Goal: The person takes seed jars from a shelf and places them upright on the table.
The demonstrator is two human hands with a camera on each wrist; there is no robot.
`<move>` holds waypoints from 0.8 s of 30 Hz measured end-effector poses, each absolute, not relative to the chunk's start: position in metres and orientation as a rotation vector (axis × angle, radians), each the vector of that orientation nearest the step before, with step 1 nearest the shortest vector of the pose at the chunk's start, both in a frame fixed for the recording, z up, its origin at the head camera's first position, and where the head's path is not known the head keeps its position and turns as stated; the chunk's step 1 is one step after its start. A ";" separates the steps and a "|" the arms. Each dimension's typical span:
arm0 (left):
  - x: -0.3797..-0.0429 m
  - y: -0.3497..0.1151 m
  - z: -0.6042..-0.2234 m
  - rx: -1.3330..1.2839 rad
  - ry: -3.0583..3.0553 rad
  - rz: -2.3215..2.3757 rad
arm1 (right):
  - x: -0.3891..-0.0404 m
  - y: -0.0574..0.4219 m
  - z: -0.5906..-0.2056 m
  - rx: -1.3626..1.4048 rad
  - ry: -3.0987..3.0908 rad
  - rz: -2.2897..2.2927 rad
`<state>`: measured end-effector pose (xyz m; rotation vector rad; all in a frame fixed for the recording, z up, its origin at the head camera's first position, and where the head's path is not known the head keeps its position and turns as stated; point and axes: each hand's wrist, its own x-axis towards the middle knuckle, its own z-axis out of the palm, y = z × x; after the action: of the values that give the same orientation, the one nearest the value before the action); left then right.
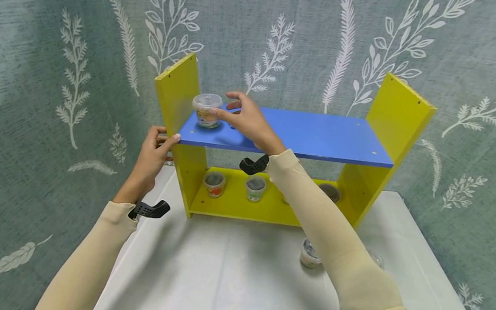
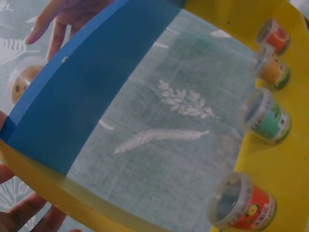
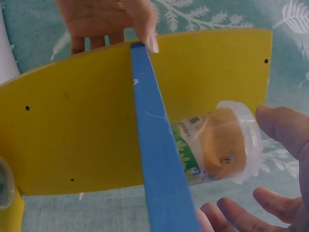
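A yellow shelf unit with a blue upper board (image 1: 327,136) stands on the table. My left hand (image 1: 147,162) grips its left side panel (image 1: 178,85), thumb by the blue board's front corner and fingers round the outside. On that board's left end stands a small lidded plastic cup (image 1: 207,112) with orange contents, also visible in the right wrist view. My right hand (image 1: 252,124) is beside this cup, thumb at its lid's edge, the other fingers spread apart from it.
On the yellow lower shelf (image 1: 226,212) stand several cups, among them a red-labelled cup (image 1: 214,185) and a green-labelled cup (image 1: 255,189). Another cup (image 1: 309,255) stands on the white table (image 1: 223,268), partly behind my right forearm. A patterned curtain (image 1: 307,48) hangs behind.
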<state>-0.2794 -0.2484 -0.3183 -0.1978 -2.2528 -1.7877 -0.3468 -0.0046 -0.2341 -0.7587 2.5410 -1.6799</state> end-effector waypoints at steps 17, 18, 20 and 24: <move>-0.279 -0.247 -0.320 -0.216 -2.237 -1.777 | -0.348 -0.022 -0.235 -0.695 2.550 -1.652; -0.278 -0.247 -0.320 -0.216 -2.234 -1.778 | -0.349 -0.023 -0.235 -0.691 2.546 -1.655; -0.278 -0.247 -0.320 -0.212 -2.229 -1.778 | -0.350 -0.025 -0.236 -0.687 2.538 -1.658; -0.279 -0.248 -0.321 -0.210 -2.231 -1.778 | -0.350 -0.027 -0.238 -0.688 2.518 -1.669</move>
<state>-0.2787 -0.2484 -0.3205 -0.2097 -2.2307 -1.7783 -0.3502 -0.0271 -0.2375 -0.6883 2.5175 -1.6695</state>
